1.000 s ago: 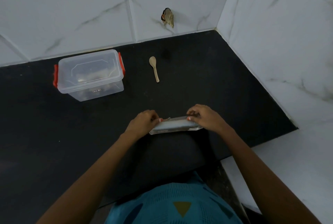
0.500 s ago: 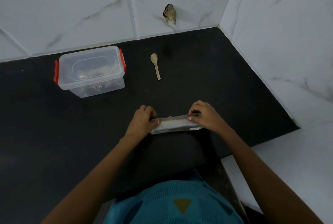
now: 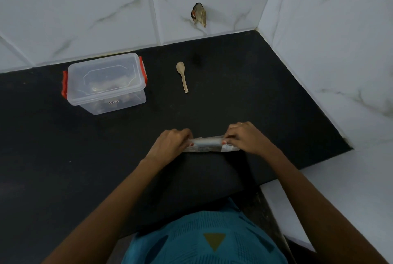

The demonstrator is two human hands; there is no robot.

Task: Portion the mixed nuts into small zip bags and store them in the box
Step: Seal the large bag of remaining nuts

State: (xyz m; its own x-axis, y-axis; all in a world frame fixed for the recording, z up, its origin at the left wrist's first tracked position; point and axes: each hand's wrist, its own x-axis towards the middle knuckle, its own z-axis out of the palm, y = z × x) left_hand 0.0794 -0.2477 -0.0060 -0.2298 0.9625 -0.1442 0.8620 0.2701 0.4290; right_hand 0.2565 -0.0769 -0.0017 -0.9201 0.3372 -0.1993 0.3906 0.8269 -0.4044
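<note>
A grey-white packet [image 3: 207, 145], rolled or folded along its length, lies on the black counter [image 3: 244, 98] close to the front edge. My left hand [image 3: 172, 143] grips its left end and my right hand [image 3: 244, 137] grips its right end, fingers curled over the top. At the back left stands a clear plastic box [image 3: 106, 83] with red side clips and its lid on; small bags of nuts show dimly through its walls. A small wooden spoon [image 3: 182, 75] lies to the right of the box, bowl pointing away from me.
White marble-tiled walls close off the back and right side of the counter. A broken hole [image 3: 198, 14] shows in the back wall above the spoon. A white ledge [image 3: 340, 189] sits lower at the right front.
Both hands stay on the packet's ends and have rolled it a little tighter. The view has tilted slightly; box and spoon have not moved.
</note>
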